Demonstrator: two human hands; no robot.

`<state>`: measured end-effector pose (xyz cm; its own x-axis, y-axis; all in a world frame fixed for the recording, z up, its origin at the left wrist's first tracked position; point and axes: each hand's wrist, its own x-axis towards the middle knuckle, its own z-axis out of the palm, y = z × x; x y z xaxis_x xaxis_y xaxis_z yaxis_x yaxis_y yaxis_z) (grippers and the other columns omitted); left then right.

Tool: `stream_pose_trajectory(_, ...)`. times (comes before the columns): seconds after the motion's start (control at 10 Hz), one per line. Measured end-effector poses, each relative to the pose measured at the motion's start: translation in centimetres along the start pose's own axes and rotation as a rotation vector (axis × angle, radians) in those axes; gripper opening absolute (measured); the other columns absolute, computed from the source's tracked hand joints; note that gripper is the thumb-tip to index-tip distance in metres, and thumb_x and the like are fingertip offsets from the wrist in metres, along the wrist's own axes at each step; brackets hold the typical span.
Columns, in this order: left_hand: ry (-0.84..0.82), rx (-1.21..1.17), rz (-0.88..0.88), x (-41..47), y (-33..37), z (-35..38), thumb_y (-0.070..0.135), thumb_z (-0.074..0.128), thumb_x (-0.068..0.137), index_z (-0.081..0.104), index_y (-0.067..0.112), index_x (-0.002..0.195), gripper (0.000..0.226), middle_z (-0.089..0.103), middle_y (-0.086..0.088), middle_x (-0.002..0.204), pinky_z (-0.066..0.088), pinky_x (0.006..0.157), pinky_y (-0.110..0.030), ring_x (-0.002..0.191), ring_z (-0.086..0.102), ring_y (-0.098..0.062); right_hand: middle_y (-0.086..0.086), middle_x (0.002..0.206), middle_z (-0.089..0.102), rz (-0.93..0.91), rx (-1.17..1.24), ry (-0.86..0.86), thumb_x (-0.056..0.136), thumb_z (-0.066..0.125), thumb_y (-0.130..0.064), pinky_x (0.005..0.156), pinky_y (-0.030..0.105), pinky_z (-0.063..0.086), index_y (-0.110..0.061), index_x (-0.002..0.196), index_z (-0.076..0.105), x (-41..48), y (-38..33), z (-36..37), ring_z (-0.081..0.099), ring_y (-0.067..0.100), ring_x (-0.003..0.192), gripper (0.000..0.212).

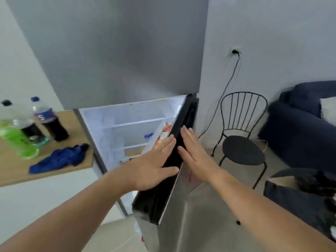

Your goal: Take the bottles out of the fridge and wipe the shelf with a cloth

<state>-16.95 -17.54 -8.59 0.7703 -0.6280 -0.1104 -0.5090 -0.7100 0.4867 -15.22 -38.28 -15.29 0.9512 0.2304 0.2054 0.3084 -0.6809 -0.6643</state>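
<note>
The silver fridge (116, 51) stands ahead with its lower door (174, 179) partly open. Inside, the white shelves (134, 122) look bare apart from a small blue item (148, 135) near the door side. My left hand (154, 164) lies flat on the door's dark top edge, fingers spread. My right hand (194, 153) rests flat against the door's outer face, fingers straight. Several bottles stand on the wooden counter (11, 171) at the left: two dark cola bottles (52, 124) and green ones (20, 142). A blue cloth (60, 159) lies crumpled beside them.
A black wire chair (243, 142) stands right of the fridge, under a wall socket with a hanging cable (234, 51). A dark blue sofa (301, 124) and a dark bundle (300, 193) fill the right side. Packets sit in the door rack (164, 135).
</note>
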Motion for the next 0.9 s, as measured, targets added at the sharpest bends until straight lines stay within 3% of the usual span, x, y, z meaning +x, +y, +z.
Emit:
stream_pose_trajectory(0.1,0.058,0.337,-0.170,-4.5,-2.0,-1.1,0.051,0.040,0.099,-0.013,0.021,0.160,0.086,-0.026,0.013,0.164,0.003,0.125,-0.034,0.150,-0.022,-0.006,-0.010,0.168,-0.010,-0.115,-0.115,0.044,0.104,0.025,-0.057,0.126,0.034,-0.001,-0.018,0.161,0.000,3.4,-1.0,3.2,-0.019,-0.003,0.149,0.074)
stream_pose_trajectory(0.2,0.268,0.693,-0.299,-6.2,-5.9,0.2,0.057,0.030,0.100,-0.013,0.001,0.156,0.091,-0.023,-0.016,0.164,-0.002,0.125,-0.044,0.153,-0.018,-0.029,-0.001,0.170,-0.005,-0.173,-0.308,0.083,0.101,0.021,-0.061,0.127,0.038,0.003,-0.015,0.161,0.005,7.2,-1.7,6.5,-0.015,0.009,0.153,0.077)
stream_pose_trajectory(0.3,0.405,0.718,-0.425,-6.2,-11.9,1.1,0.059,0.026,0.101,-0.016,0.000,0.155,0.090,-0.022,-0.018,0.164,-0.001,0.125,-0.047,0.152,-0.021,-0.031,0.008,0.168,0.008,-0.176,-0.431,0.139,0.101,0.029,-0.058,0.126,0.040,0.005,-0.012,0.159,0.015,11.3,-2.6,9.7,-0.004,0.021,0.156,0.075)
stream_pose_trajectory(0.5,0.608,0.539,-0.463,-3.0,-22.5,-1.0,0.063,0.030,0.098,-0.008,0.010,0.160,0.090,-0.007,-0.008,0.169,0.004,0.126,-0.041,0.155,-0.013,-0.024,0.015,0.159,0.030,-0.155,-0.608,0.250,0.099,0.039,-0.055,0.124,0.047,0.018,-0.002,0.156,0.020,18.0,-4.0,14.7,0.014,0.033,0.153,0.080)
stream_pose_trajectory(0.8,0.784,0.544,-0.349,4.0,-32.5,-2.5,0.063,0.049,0.092,0.007,0.001,0.159,0.100,0.012,-0.019,0.166,0.003,0.126,-0.045,0.155,-0.001,-0.032,0.017,0.151,0.042,-0.086,-0.686,0.408,0.091,0.058,-0.052,0.122,0.048,0.021,-0.001,0.151,0.035,24.2,-3.2,18.1,0.028,0.037,0.147,0.082)
stream_pose_trajectory(0.9,0.892,0.550,-0.302,4.8,-34.3,-1.2,0.062,0.057,0.085,0.014,0.001,0.157,0.104,0.020,-0.019,0.162,0.002,0.126,-0.045,0.155,-0.002,-0.032,0.016,0.146,0.047,-0.135,-0.676,0.432,0.090,0.055,-0.057,0.118,0.047,0.025,-0.005,0.149,0.039,24.2,-2.2,18.8,0.035,0.036,0.143,0.080)
